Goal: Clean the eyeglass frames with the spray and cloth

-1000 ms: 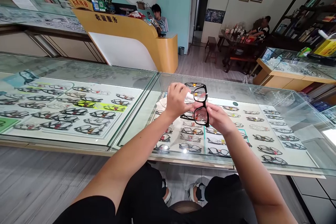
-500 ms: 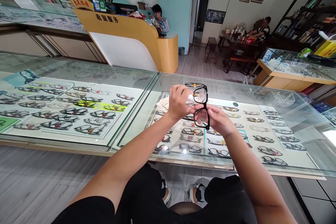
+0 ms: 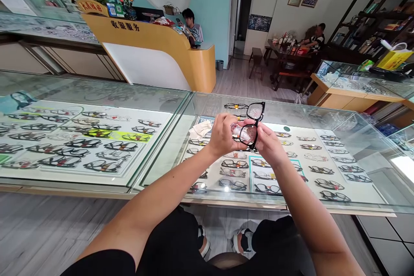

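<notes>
Over the glass counter, my right hand [image 3: 269, 141] pinches black-framed eyeglasses [image 3: 258, 120] near the bridge, the two lenses standing one above the other. Fine droplets speckle both lenses. My left hand [image 3: 222, 135] is closed around what looks like a small white spray bottle [image 3: 237, 130], close behind the lower lens; fingers and the lens hide much of it. Left of that hand, a pale crumpled cloth [image 3: 200, 130] lies by a dark printed card [image 3: 207, 119].
Rows of spectacle frames [image 3: 233, 172] fill the glass display case [image 3: 161, 155] below my hands. A curved wooden cashier desk [image 3: 200, 67] stands beyond, with a seated person [image 3: 191, 28]. Another person [image 3: 315, 41] sits at a dark table [image 3: 280, 49] at the back right.
The eyeglasses have tilted, their upper end swinging right, and the lower lens has risen. The lenses look more thickly speckled. My left hand has shifted slightly right and down.
</notes>
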`<state>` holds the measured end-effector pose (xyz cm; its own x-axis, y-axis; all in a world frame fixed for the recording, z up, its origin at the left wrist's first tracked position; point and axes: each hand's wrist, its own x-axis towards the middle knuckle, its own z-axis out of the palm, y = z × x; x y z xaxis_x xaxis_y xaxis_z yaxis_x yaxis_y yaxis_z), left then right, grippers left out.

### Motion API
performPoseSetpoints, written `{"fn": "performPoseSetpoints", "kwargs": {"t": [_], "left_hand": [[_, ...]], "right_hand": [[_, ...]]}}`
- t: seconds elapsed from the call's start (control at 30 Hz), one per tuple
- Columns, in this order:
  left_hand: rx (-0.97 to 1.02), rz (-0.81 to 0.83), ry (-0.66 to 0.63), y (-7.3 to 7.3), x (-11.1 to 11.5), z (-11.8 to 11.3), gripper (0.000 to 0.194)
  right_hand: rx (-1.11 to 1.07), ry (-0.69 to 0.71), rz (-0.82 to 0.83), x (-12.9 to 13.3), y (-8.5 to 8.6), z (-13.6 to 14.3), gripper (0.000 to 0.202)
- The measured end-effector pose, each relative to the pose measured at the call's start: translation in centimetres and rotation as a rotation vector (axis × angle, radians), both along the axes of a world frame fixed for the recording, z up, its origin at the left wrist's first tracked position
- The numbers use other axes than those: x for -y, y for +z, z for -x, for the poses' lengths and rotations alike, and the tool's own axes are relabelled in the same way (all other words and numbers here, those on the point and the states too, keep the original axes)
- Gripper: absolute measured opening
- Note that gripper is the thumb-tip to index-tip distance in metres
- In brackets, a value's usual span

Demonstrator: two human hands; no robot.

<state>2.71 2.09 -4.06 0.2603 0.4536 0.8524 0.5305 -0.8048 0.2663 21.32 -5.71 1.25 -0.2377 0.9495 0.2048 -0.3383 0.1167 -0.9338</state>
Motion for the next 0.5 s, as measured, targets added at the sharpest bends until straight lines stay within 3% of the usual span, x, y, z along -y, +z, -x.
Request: {"fn": "performPoseSetpoints", "kwargs": {"t": [0.5], "left_hand": [[0.007, -0.007, 0.018, 0.72, -0.65, 0.56, 0.078]], "right_hand": [[-0.009, -0.036, -0.019, -0.04, 0.34, -0.23, 0.052]]}}
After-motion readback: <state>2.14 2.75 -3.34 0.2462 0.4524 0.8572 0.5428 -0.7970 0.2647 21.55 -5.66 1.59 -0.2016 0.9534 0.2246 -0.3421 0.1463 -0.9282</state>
